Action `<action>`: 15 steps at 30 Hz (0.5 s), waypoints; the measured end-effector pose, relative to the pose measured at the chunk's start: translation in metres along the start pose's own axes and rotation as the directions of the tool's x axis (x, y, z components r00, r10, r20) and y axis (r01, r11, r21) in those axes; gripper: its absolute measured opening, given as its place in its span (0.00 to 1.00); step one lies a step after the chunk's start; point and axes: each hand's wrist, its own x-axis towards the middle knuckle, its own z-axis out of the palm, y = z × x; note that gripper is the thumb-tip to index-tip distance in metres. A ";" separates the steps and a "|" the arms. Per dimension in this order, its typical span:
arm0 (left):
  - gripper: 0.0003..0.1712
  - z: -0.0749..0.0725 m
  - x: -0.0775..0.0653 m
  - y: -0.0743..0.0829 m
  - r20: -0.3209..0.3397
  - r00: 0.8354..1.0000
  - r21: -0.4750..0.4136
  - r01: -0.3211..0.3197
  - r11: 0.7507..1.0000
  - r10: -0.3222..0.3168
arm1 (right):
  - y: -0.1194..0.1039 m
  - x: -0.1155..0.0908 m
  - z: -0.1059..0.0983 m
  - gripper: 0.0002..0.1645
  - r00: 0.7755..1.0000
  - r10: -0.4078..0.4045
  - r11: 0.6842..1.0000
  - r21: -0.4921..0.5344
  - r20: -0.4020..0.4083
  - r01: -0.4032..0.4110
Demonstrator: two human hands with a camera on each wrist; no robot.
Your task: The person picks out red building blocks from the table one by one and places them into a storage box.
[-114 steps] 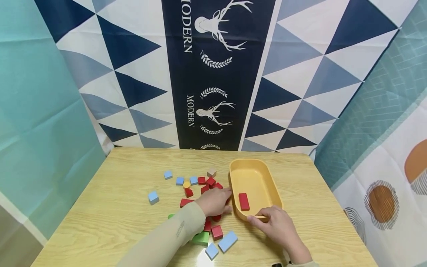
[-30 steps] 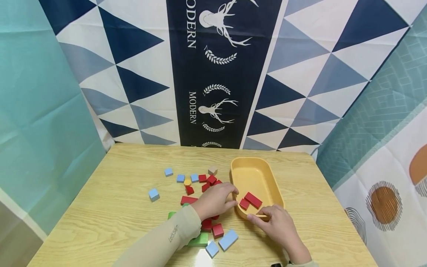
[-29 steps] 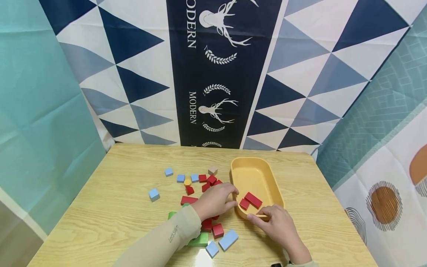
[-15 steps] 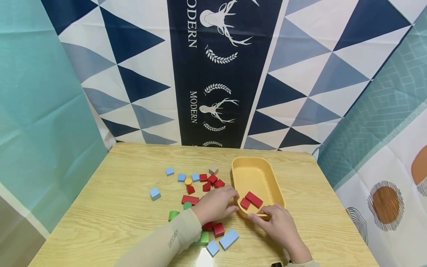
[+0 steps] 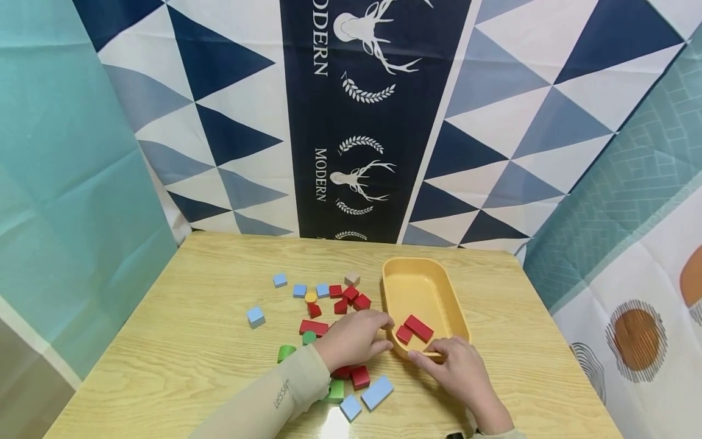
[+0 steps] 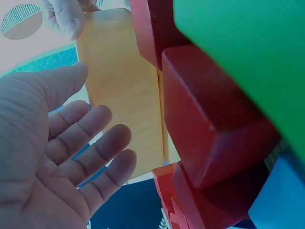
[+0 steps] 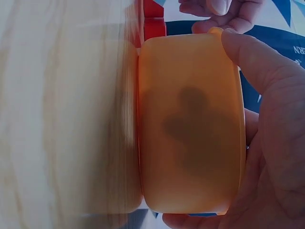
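Note:
My right hand pinches the near rim of a yellow plastic bin, thumb outside and fingers over the edge. The right wrist view shows this grip on the bin's end wall. Inside the bin lie a long red block and a smaller red block. Beside the bin's left wall is my left hand, its fingertips close to the rim. In the left wrist view this hand has loosely bent fingers and an empty palm. Red blocks stand close by it, some partly hidden under the forearm.
Left of the bin, several red blocks, blue blocks, green pieces, a yellow round piece and a plain wooden block are scattered on the wooden table. A long blue block lies nearest the front.
Since the oldest frame, a second, smaller red block has come into the bin and the long red one has turned. My left hand has shifted slightly right to the rim; the right keeps its grip.

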 end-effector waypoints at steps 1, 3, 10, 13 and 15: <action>0.21 0.000 0.000 0.000 0.002 1.000 0.001 0.000 1.000 0.000 | 0.000 0.000 0.000 0.21 1.000 0.003 1.000 0.000 0.004 -0.003; 0.21 0.000 0.000 0.000 0.008 1.000 -0.002 0.001 1.000 -0.001 | -0.001 0.000 0.001 0.21 1.000 0.008 1.000 -0.001 0.008 -0.008; 0.19 -0.002 0.000 0.001 0.006 1.000 -0.002 -0.003 1.000 0.003 | -0.006 0.000 0.001 0.22 1.000 0.012 1.000 0.006 0.014 -0.012; 0.18 -0.003 0.000 0.000 -0.001 1.000 -0.008 0.000 1.000 0.000 | -0.007 0.000 0.001 0.21 1.000 -0.003 1.000 0.011 0.013 0.003; 0.18 -0.002 0.000 0.000 -0.004 1.000 -0.016 0.001 1.000 -0.001 | -0.007 0.000 0.001 0.21 1.000 -0.011 1.000 0.014 0.014 0.010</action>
